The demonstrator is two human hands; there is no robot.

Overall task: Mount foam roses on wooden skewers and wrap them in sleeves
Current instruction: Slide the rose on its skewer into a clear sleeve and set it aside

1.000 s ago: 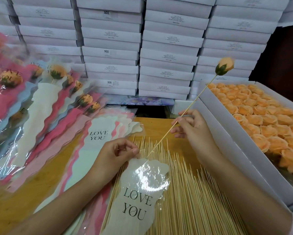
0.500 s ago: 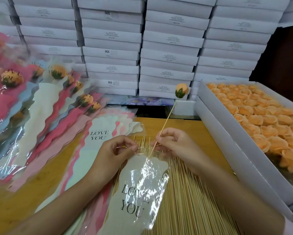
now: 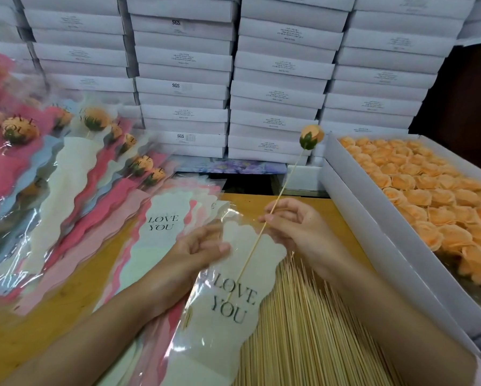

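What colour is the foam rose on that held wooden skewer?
Peach-orange foam rose, dark green base; head view.

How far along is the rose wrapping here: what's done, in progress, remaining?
Done: several wrapped roses lie fanned at the left. In hand: a rose already sits on a skewer; the right hand pinches it, its lower end inside the LOVE YOU sleeve that the left hand holds; the rose itself is outside. Left: a box of loose roses, a skewer pile, spare sleeves.
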